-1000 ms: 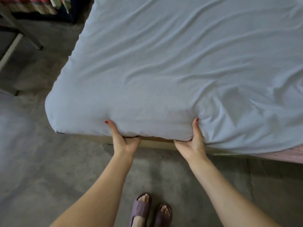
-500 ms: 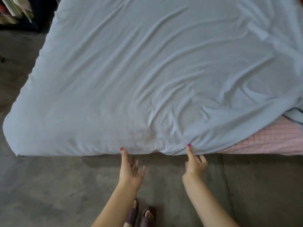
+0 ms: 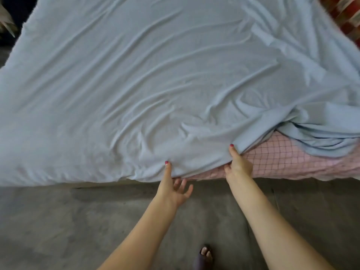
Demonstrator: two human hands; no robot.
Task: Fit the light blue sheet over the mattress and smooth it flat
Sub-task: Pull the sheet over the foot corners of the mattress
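Sheet: light blue sheet (image 3: pixel 155 84) spread over most of the mattress, rumpled with long creases; bunched at 3 o'clock.
Mattress: pink checked mattress (image 3: pixel 282 160) bare at 4 o'clock.
Left hand: left hand (image 3: pixel 172 190) at 6 o'clock, thumb pressing the sheet edge, fingers spread and loose below it.
Right hand: right hand (image 3: pixel 238 164) pinching the sheet's edge beside the bare patch.
Floor: grey concrete floor (image 3: pixel 58 230); one slippered foot (image 3: pixel 204 256) at 6 o'clock.
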